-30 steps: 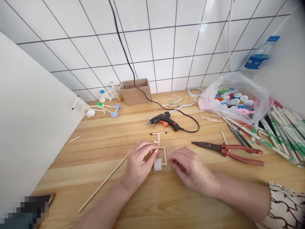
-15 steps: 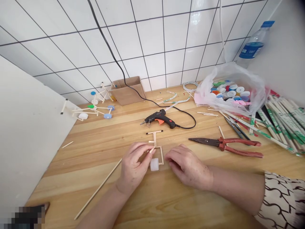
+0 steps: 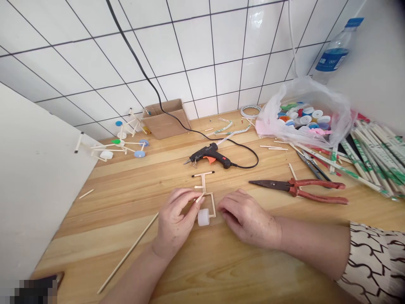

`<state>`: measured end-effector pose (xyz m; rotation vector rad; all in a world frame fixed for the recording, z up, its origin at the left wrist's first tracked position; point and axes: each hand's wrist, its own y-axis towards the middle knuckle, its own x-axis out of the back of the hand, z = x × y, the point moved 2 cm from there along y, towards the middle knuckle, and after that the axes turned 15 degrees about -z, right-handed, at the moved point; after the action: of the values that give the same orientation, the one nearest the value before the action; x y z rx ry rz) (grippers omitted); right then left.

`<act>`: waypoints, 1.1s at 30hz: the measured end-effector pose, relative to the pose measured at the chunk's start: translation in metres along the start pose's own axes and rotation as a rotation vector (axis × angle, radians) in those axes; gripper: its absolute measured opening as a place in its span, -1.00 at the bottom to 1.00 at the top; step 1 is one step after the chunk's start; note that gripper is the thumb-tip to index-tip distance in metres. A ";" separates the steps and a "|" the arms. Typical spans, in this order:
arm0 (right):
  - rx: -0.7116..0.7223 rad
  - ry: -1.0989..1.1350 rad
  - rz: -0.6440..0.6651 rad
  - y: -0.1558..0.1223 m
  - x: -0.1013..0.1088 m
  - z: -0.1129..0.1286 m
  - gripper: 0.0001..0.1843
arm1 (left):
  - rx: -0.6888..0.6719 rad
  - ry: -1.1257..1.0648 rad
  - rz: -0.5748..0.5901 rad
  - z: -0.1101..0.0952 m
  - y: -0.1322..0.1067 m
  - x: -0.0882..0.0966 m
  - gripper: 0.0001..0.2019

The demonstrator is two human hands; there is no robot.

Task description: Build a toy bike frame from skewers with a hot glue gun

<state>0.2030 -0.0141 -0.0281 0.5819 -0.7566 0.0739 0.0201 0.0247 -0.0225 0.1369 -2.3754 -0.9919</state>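
Note:
My left hand (image 3: 175, 221) is closed in a pinch on a short wooden stick (image 3: 200, 197), which meets a small frame of glued sticks (image 3: 213, 204) lying on the table. A T-shaped piece with black-tipped ends (image 3: 203, 175) forms the frame's far end. A white bottle cap (image 3: 203, 217) sits at its near end, beside my left fingertips. Just right of the frame rests my right hand (image 3: 247, 217), its fingers curled together, with nothing visible in them. Beyond the frame lies a black glue gun (image 3: 210, 155) with an orange trigger.
Red-handled pliers (image 3: 300, 188) and scissors (image 3: 313, 165) lie to the right, near wrapped chopsticks (image 3: 373, 156). A plastic bag of bottle caps (image 3: 303, 120) stands behind. A long stick (image 3: 128, 253) is at left; a stick-and-cap model (image 3: 120, 145) and cardboard box (image 3: 167, 120) stand at the back.
The view has shifted slightly, moving everything a little left and up in the picture. Both hands and the stick frame keep nearly the same positions relative to each other.

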 end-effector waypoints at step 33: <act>0.015 0.065 -0.181 0.032 -0.003 0.011 -0.84 | -0.036 -0.022 -0.015 -0.002 0.005 0.002 -0.91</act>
<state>0.1854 0.0075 -0.0091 0.6571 -0.6382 -0.0681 0.0199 0.0263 -0.0174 0.1311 -2.3784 -1.0483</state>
